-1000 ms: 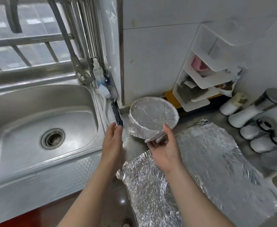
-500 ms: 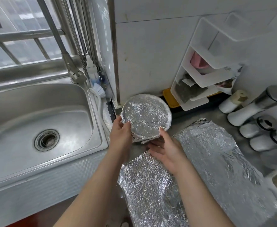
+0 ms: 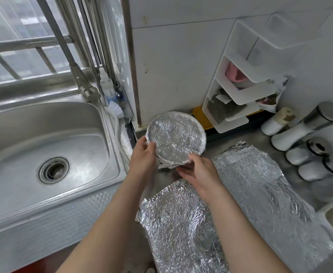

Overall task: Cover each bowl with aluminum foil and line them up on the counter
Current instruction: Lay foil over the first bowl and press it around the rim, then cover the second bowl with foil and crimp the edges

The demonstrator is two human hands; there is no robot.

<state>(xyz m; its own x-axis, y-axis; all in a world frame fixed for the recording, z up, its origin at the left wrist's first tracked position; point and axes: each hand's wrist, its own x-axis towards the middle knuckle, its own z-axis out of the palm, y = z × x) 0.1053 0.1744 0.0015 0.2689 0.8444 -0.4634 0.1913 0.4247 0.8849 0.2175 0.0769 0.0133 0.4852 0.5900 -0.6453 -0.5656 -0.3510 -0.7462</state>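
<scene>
**A:** Nearest item?
**B:** Crinkled silver aluminium foil sheet [image 3: 181, 223], flat on the grey steel counter [image 3: 250, 134]. Second matching sheet [image 3: 260, 190] just beside it, to the right. Thin, soft, easily torn. Lift by an edge, never by the middle.

**A:** Hand state?
**B:** Left hand [image 3: 142, 156]: fingers curled round the left rim of the round foil-covered bowl [image 3: 175, 136], thumb on the foil top. Right hand [image 3: 199, 172]: thumb pressed on the near rim, fingers tucked beneath. Both clamped on the bowl.

**A:** Bowl position?
**B:** Between the hands, tilted toward the viewer, over the counter's back corner. Just right of the stainless steel sink [image 3: 43, 134], near the white tiled wall. Contact with the counter hidden.

**A:** Handling?
**B:** Probably light and rigid under a slippery skin. Grip at the rim, over the tucked folds. Avoid pressing the stretched top: likely to dent or split.

**A:** Appearance?
**B:** Foil drawn taut across the mouth, finely wrinkled. Loose folds bunched at the near underside.
</scene>
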